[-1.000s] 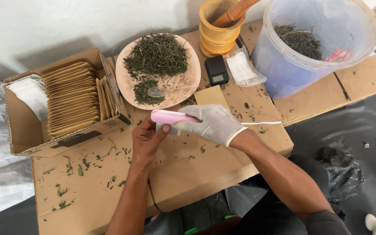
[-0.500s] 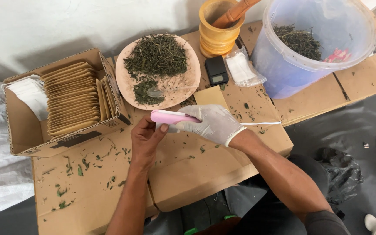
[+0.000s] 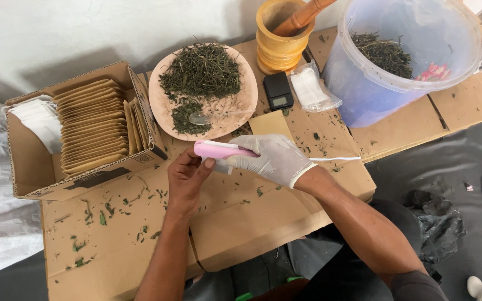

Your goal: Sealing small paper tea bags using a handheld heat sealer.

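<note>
1. The gloved right hand (image 3: 271, 159) is clamped around a pink handheld sealer (image 3: 218, 150), pressing it shut on a small white pouch (image 3: 222, 165) at the table's middle.
2. The bare left hand (image 3: 188, 178) pinches the pouch from below, apparently steadying it under the sealer.
3. The cardboard box (image 3: 32, 167) at left holds upright tan envelopes.
4. The far plate (image 3: 241, 106) holds dried herbs and a spoon.
5. The plastic bucket (image 3: 364, 95) at far right holds more herbs.
6. The wooden mortar (image 3: 277, 47) holds its pestle.
</note>
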